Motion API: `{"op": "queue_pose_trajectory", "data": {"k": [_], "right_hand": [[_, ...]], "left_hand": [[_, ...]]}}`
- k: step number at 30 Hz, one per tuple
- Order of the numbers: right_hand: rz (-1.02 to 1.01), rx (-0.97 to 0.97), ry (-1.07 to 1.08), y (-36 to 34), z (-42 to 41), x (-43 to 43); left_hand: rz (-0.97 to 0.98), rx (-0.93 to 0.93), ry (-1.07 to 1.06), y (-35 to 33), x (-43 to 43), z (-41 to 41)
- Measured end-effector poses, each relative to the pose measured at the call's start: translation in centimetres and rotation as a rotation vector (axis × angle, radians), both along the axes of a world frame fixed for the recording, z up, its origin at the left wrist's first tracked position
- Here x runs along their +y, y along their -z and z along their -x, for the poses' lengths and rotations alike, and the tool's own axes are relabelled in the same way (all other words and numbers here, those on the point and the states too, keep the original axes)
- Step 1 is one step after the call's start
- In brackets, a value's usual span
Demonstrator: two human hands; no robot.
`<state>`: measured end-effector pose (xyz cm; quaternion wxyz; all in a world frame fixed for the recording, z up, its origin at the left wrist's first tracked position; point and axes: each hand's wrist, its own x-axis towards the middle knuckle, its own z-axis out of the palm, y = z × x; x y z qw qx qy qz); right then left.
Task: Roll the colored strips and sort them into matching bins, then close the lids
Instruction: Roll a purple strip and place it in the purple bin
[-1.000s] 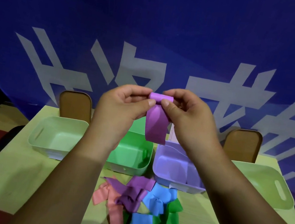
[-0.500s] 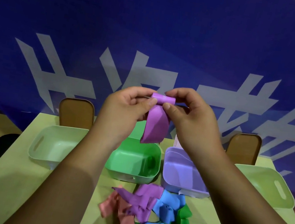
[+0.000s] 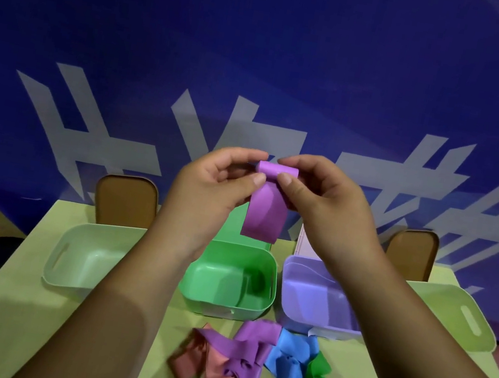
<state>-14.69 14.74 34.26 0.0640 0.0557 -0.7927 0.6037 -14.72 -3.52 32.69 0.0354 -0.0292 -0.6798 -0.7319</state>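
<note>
While your left hand [image 3: 211,189] and right hand [image 3: 322,201] pinch the purple strip [image 3: 265,214], wind evenly so the roll stays tight, then drop it in the purple bin [image 3: 301,283].

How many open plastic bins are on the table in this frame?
4, in a row: pale green plastic bin far left, bright green plastic bin centre-left, purple plastic bin centre-right, yellow-green plastic bin far right, both partly hidden by an arm.
</note>
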Motion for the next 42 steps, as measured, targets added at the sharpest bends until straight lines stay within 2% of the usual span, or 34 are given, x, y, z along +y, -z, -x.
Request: {"op": "queue_pose_trajectory", "data": {"k": [4, 8, 13, 23, 30, 36, 42], "right_hand": [[0.011, 0.027, -0.011, -0.1, 0.2, -0.7], [0.017, 0.030, -0.041, -0.2, 0.0, -1.3], [0.157, -0.045, -0.060, -0.6, -0.3, -2.0], [0.058, -0.006, -0.012, -0.6, -0.6, -2.7], [0.063, 0.017, -0.039, -1.0, -1.9, -2.8], [0.157, -0.081, -0.078, -1.1, -2.5, -2.7], [0.090, -0.029, -0.016, -0.5, -2.8, -2.7]], "left_hand": [[-0.121, -0.062, 0.022, -0.3, -0.7, 0.2], [-0.055, -0.081, 0.037, -0.4, -1.6, 0.6], [-0.029, -0.032, 0.026, -0.7, -2.4, 0.4], [-0.097, -0.047, 0.067, -1.2, -3.0, -0.5], [0.022, -0.037, 0.044, -1.2, -3.1, -0.8], [0.017, 0.051, 0.005, -0.8, -3.2, -1.6], [0.029, 0.060, 0.040, -0.8, -3.0, -2.1]]}}
